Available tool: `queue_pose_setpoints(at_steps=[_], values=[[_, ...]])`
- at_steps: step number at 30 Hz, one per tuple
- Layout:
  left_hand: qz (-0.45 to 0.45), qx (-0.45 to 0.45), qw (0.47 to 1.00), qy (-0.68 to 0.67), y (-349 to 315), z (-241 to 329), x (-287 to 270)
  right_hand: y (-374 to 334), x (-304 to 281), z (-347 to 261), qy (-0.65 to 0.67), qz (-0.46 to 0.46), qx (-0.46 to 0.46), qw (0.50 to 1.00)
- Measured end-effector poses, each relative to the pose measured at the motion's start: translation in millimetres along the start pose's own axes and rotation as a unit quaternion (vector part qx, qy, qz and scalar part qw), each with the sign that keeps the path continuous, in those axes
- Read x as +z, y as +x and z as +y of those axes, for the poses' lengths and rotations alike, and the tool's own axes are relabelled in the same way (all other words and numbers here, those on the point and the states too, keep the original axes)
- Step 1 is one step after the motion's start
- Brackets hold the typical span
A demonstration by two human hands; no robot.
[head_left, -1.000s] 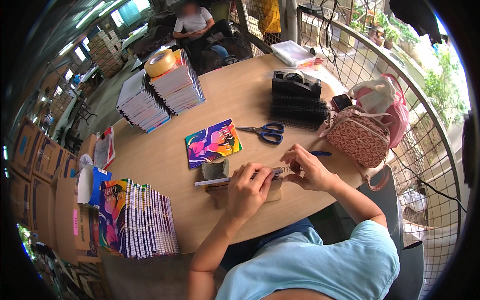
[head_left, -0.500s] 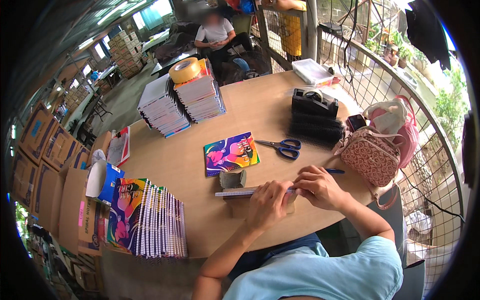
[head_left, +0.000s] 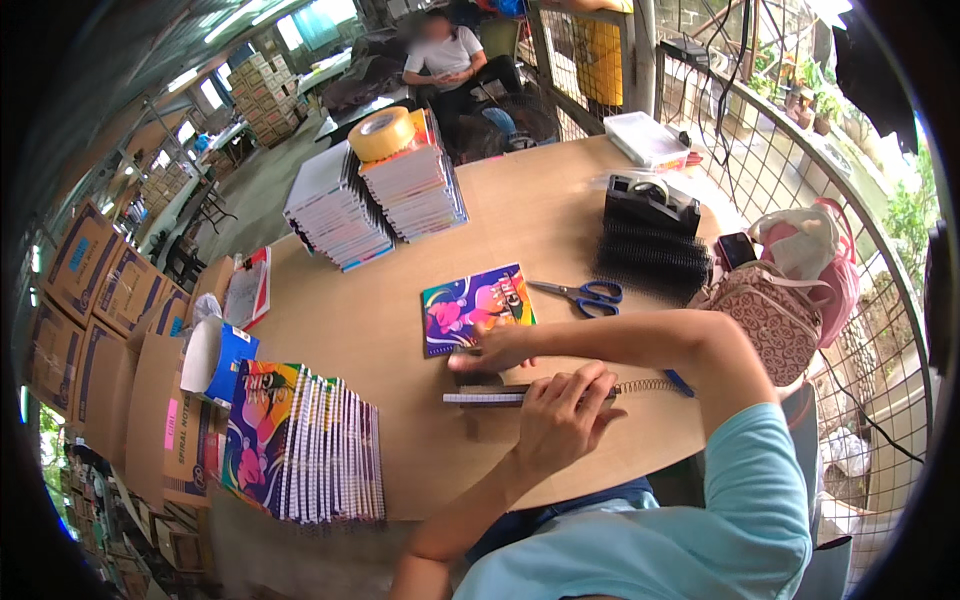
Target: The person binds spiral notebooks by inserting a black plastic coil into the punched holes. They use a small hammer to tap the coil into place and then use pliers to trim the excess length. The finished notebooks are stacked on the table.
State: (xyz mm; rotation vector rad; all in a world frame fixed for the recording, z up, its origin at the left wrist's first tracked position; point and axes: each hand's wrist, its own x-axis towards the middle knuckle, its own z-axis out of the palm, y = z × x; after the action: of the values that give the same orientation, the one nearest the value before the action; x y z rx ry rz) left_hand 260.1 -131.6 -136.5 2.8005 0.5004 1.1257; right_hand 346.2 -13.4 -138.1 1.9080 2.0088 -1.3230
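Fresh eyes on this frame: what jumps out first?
Probably the vivid flat notebook on the table, with the right hand at its near edge. Next, the thin coil sticking out right of the left hand. Then the row of colourful notebooks, lower left.

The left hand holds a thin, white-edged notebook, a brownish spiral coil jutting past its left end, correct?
No: in the head view, the brownish spiral coil juts past the right end of the thin, white-edged notebook the left hand holds.
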Motion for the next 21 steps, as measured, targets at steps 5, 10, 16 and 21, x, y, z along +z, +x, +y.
queue_pose_setpoints(at_steps=[5,10,16,21], values=[[-0.009,-0.008,0.999,-0.047,9,4,0,38,24,7,-0.280,0.108,-0.135,0.944],[-0.083,-0.034,0.995,-0.053,0,-9,-4,-69,-33,74,-0.084,0.179,-0.278,0.940],[-0.014,-0.103,0.995,0.011,-11,-27,-20,-137,-26,161,0.235,0.023,-0.310,0.921],[0.022,-0.100,0.995,0.006,-7,-28,-17,-141,-22,154,0.356,-0.008,-0.389,0.850]])
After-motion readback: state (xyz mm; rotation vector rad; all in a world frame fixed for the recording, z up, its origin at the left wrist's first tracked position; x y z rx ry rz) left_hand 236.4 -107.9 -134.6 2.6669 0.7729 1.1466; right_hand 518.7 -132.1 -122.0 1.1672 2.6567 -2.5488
